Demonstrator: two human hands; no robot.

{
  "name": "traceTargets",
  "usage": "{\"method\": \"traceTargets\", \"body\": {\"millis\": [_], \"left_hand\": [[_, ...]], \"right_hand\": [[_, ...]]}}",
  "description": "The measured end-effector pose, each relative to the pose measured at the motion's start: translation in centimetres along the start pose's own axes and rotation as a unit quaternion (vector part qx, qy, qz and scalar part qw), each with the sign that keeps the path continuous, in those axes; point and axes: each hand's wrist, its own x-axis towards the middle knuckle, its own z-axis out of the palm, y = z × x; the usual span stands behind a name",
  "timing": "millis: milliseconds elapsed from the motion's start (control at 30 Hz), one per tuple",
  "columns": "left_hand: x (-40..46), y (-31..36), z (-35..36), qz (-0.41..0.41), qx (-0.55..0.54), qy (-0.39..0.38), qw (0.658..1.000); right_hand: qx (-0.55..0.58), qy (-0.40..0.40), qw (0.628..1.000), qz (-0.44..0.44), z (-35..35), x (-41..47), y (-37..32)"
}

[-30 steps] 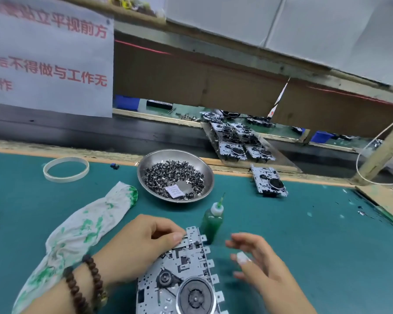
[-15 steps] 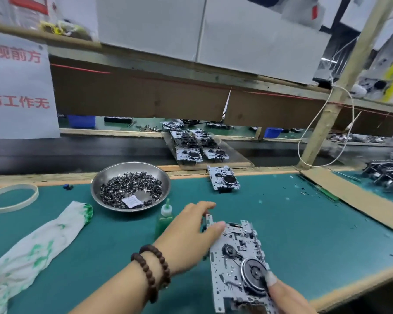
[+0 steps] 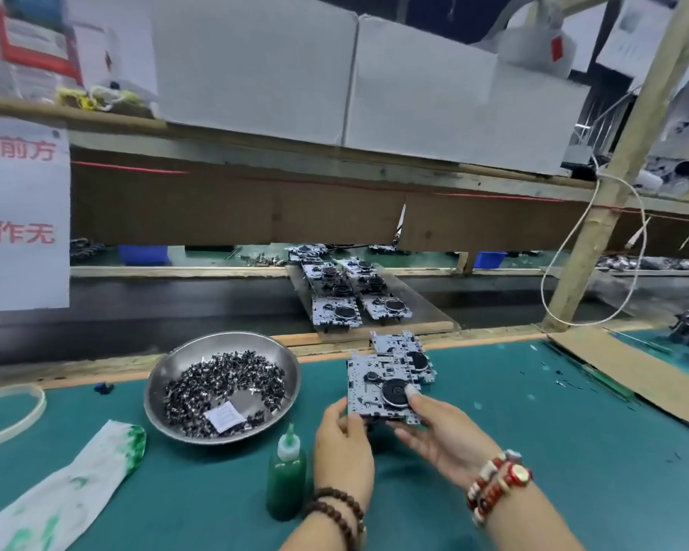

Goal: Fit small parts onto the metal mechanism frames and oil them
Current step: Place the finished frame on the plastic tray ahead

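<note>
Holding one frame (image 3: 378, 385) up at frame centre, both hands grip its lower edge: left hand (image 3: 345, 443) pinches the lower-left corner, right hand (image 3: 442, 431) curls under the right side with thumb on the black wheel. A second frame (image 3: 408, 351) lies on the mat just behind it, partly hidden. More frames (image 3: 345, 290) sit stacked on a board further back, probably finished. Whether this one is fitted or oiled, cannot tell. Bowl (image 3: 158, 391) of small parts (image 3: 223, 385) sits left of centre, green oil bottle (image 3: 286, 477) lower centre, just beside the left wrist and easy to knock. Stained rag (image 3: 68, 495) lower left.
</note>
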Motion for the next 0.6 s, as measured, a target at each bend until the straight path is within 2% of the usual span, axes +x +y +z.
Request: {"method": "traceTargets", "body": {"millis": [100,167,367,600], "left_hand": [[2.2,-0.5,1.0,-0.002,0.031,0.101,0.994],[3.5,-0.6,1.4,-0.020,0.040,0.135,0.990],[6.8,-0.3,2.4,-0.028,0.038,0.162,0.986],[7.2,-0.5,3.0,-0.016,0.064,0.157,0.985]], "right_hand": [[-0.043,0.016,0.999,0.003,1.5,3.2,-0.3],[-0.067,0.036,0.997,0.000,2.4,5.0,-0.2],[-0.011,0.051,0.999,0.004,3.7,7.5,0.2],[0.087,0.069,0.994,0.018,4.2,6.2,0.4]]}}
